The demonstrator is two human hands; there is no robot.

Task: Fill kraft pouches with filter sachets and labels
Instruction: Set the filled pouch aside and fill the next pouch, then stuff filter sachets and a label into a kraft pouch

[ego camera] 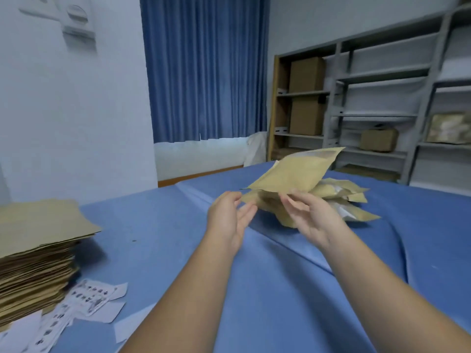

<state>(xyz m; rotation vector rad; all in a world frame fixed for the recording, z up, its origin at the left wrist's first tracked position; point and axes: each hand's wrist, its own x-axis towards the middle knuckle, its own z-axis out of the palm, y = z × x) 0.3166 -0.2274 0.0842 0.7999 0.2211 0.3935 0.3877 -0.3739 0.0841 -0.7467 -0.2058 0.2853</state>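
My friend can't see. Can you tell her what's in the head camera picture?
The left hand and right hand, both open, reach toward a pouch tilted over a pile of pouches on a blue table. A stack of flat pouches and some labels lie at the left.

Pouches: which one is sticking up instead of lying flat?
The big blurred pouch, tilted up above the heap, just beyond the right hand. The others lie in that heap or the flat stack at left.
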